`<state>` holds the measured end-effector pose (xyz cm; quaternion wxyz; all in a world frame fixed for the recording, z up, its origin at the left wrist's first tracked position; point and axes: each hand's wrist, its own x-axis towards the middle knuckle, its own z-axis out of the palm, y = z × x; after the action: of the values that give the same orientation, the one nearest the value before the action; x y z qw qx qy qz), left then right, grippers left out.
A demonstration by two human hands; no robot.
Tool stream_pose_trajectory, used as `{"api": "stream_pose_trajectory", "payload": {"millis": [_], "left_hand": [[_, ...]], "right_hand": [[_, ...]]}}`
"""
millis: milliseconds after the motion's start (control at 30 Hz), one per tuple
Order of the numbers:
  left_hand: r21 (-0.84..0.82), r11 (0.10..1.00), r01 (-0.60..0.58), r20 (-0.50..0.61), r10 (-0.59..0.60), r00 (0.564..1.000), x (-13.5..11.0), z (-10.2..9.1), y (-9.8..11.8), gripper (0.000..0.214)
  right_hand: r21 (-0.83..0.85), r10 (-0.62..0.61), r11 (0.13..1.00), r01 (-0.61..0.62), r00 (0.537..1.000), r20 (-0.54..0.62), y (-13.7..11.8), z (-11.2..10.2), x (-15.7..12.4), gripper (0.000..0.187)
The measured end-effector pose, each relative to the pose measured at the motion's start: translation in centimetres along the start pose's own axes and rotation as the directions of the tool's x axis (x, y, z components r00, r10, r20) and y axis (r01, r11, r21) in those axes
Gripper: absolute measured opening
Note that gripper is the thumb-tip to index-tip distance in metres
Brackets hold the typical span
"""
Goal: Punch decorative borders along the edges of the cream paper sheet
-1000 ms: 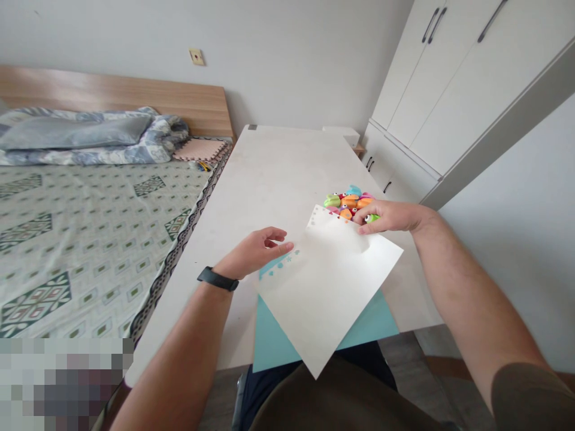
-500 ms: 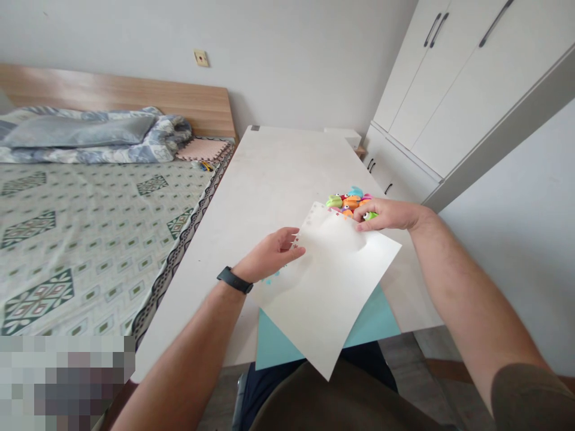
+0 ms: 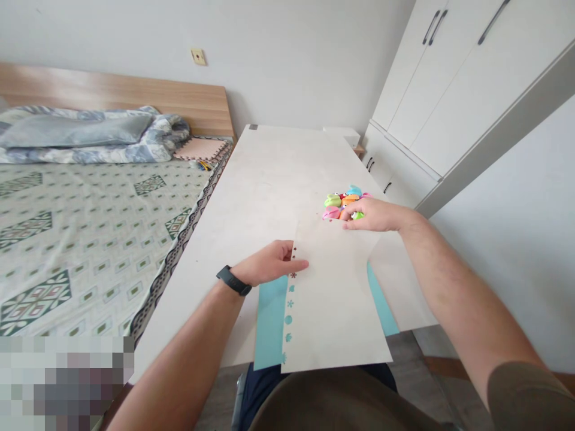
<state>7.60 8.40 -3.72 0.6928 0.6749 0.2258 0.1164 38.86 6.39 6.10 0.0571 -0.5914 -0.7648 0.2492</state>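
A white sheet of paper [image 3: 335, 305] with small shapes punched along its left edge lies flat over a light blue sheet [image 3: 270, 317] at the table's near edge. My left hand [image 3: 272, 263], black band on the wrist, pinches the white sheet's left edge near its top. My right hand [image 3: 372, 214] holds a small green craft punch [image 3: 357, 215] at the sheet's far end, right beside a pile of several colourful craft punches [image 3: 342, 200].
The long pale table [image 3: 274, 173] runs away from me. A bed [image 3: 81, 215] with a patterned cover and a folded quilt borders its left side. White wardrobes [image 3: 449, 78] stand at the right. A blurred patch covers the lower left corner.
The white sheet has turned from a tilted diamond to lying straight over the blue sheet. My left hand moved from near its edge to gripping it. My right hand stayed by the punches.
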Motion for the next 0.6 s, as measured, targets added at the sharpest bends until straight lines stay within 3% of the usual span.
{"api": "stream_pose_trajectory", "payload": {"millis": [167,400,600], "left_hand": [[0.071,0.997,-0.015,-0.237,0.032,0.971,0.5,-0.3,-0.7,0.033],[0.126,0.992,0.027,-0.304,0.013,0.953,0.9,-0.5,-1.1,0.039],[0.024,0.999,0.038,-0.358,-0.027,0.933,1.1,-0.3,-1.2,0.038]], "right_hand": [[-0.043,-0.034,0.999,0.033,0.999,-0.023,-0.3,1.7,0.3,0.021],[-0.104,-0.026,0.994,0.015,0.994,-0.103,-0.7,3.3,0.0,0.015],[-0.123,-0.070,0.991,0.052,0.986,-0.149,-0.5,4.0,0.0,0.013]]}}
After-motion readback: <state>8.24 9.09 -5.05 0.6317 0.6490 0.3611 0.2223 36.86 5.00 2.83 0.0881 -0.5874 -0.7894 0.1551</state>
